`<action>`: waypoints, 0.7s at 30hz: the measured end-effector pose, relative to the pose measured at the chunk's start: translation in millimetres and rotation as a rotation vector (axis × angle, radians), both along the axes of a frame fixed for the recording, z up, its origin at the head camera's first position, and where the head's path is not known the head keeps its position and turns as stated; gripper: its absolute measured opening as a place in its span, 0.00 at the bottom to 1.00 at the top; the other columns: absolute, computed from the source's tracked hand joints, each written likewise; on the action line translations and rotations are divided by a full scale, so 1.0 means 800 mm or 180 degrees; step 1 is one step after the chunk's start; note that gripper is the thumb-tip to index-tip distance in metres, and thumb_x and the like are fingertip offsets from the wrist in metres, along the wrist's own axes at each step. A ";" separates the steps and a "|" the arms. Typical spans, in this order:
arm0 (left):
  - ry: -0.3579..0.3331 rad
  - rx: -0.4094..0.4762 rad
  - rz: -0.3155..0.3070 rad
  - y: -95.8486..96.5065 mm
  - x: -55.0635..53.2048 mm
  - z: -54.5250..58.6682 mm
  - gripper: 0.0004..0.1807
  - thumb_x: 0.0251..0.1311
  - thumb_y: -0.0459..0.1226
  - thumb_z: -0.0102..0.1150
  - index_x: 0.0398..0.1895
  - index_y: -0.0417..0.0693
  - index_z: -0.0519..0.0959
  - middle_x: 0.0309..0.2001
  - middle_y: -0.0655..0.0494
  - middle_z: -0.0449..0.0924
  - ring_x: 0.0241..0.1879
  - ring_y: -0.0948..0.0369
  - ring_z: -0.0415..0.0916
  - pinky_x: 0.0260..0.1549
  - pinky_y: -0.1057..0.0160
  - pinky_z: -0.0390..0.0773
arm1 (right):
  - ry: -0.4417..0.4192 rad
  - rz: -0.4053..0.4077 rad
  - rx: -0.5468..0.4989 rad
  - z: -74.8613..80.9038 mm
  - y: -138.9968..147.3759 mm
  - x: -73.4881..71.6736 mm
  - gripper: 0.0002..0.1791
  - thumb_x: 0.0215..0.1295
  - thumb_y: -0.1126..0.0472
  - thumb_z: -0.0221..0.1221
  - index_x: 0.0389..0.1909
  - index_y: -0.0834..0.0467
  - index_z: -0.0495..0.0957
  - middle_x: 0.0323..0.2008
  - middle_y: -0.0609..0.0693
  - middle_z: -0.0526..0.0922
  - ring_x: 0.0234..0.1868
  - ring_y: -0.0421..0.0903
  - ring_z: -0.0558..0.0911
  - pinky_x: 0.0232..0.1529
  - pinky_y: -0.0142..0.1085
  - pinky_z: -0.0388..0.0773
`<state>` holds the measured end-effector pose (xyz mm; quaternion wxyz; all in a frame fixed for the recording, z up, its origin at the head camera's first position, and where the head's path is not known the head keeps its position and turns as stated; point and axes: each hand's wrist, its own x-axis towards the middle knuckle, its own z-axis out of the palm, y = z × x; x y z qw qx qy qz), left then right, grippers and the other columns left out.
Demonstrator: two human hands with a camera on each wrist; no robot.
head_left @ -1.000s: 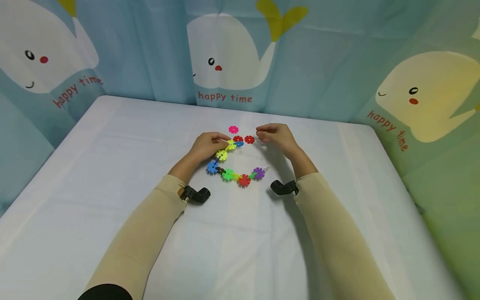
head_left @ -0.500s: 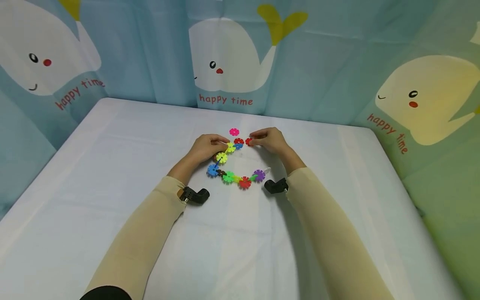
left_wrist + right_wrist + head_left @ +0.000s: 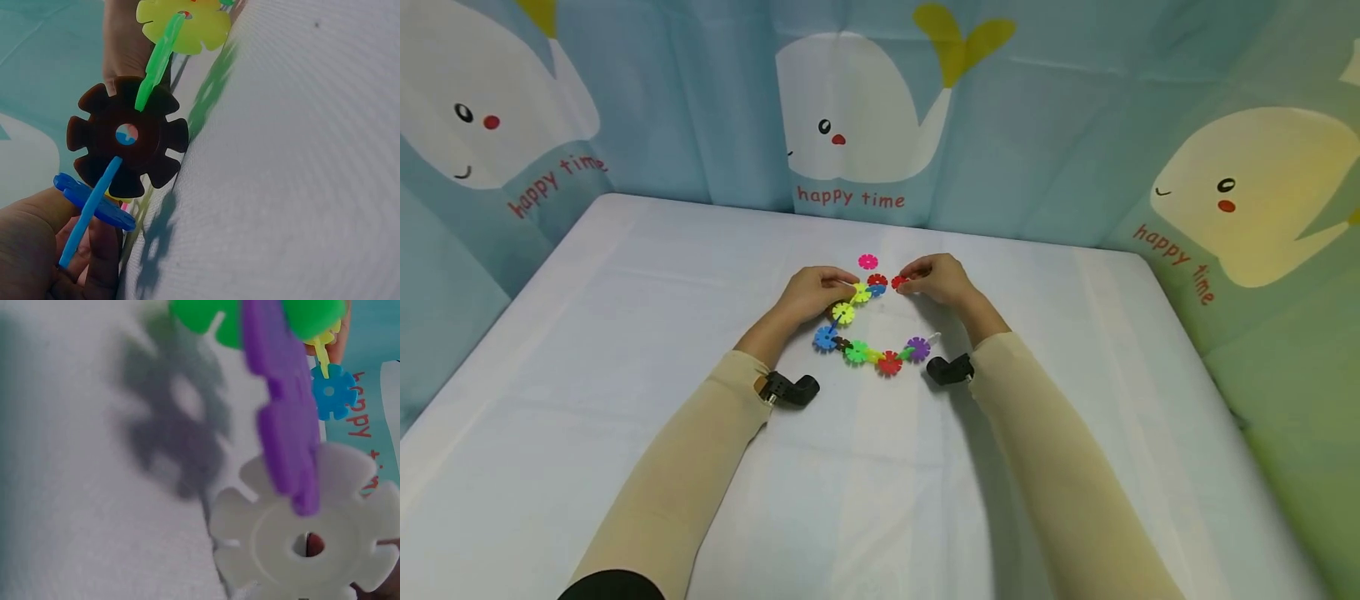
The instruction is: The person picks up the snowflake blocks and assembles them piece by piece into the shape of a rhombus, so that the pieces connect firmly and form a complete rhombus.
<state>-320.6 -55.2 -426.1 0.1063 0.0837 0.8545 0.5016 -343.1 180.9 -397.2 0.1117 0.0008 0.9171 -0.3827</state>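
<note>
A chain of slotted snowflake building discs curves over the table. In the head view my left hand (image 3: pixel 811 293) pinches a yellow disc (image 3: pixel 861 293) near the chain's far end, where a blue disc (image 3: pixel 877 291) joins on. My right hand (image 3: pixel 938 277), thumb and forefinger together, pinches a red disc (image 3: pixel 898 283) just right of that end. Another red disc (image 3: pixel 877 279) lies behind the blue one. The chain's near part runs through a brown disc (image 3: pixel 128 169) in the left wrist view to a purple disc (image 3: pixel 284 425) and a white disc (image 3: pixel 269 531) in the right wrist view.
A loose pink disc (image 3: pixel 868 262) lies beyond the hands. The white-covered table (image 3: pixel 662 333) meets a whale-print curtain (image 3: pixel 1037 150) at the back and right. Black wrist cameras stick out from both sleeves, the right one (image 3: pixel 950 369) close to the chain's white end.
My right hand has come left and down to the separate red disc and taken hold of it. My left hand stays at the yellow disc.
</note>
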 end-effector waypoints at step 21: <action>-0.0037 0.0012 -0.0002 -0.001 0.002 0.002 0.16 0.65 0.44 0.61 0.53 0.50 0.82 0.48 0.50 0.84 0.49 0.56 0.78 0.56 0.55 0.75 | -0.0028 0.0262 0.0243 0.009 0.003 0.002 0.17 0.59 0.57 0.70 0.46 0.61 0.80 0.39 0.53 0.75 0.43 0.48 0.70 0.43 0.35 0.69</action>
